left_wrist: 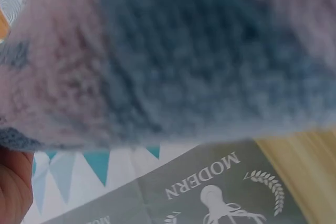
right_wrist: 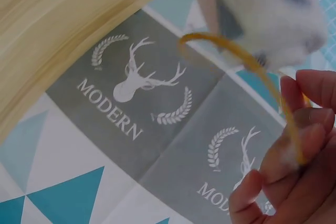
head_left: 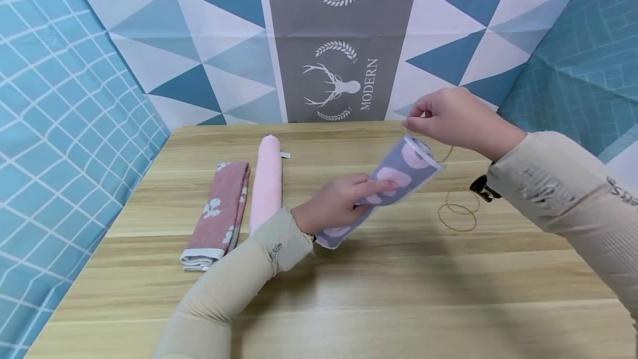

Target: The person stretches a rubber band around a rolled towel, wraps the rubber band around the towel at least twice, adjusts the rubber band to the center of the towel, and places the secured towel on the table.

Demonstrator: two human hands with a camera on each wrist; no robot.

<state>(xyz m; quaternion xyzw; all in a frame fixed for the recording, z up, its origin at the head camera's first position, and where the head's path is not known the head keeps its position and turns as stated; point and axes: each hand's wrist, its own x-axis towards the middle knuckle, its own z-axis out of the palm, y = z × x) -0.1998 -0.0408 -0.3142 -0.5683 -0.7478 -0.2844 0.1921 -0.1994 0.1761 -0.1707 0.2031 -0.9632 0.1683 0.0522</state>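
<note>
A rolled purple towel with pink spots (head_left: 399, 168) is held at a slant above the table by my left hand (head_left: 341, 198), fingers and thumb around its middle. Its fuzzy surface (left_wrist: 184, 61) fills most of the left wrist view. Just above the towel's upper end, my right hand (head_left: 451, 121) pinches a thin yellow rubber band (right_wrist: 239, 53). In the right wrist view the band loops from the fingers toward the towel's whitish end (right_wrist: 273, 30).
On the wooden table (head_left: 399, 314), a pink rolled towel (head_left: 267, 181) lies left of my left hand. Beside it is a folded dusty-red towel (head_left: 219, 206) with white patterns. More yellow rubber bands (head_left: 458, 219) lie at the right. A patterned cloth backdrop (head_left: 229, 32) stands behind.
</note>
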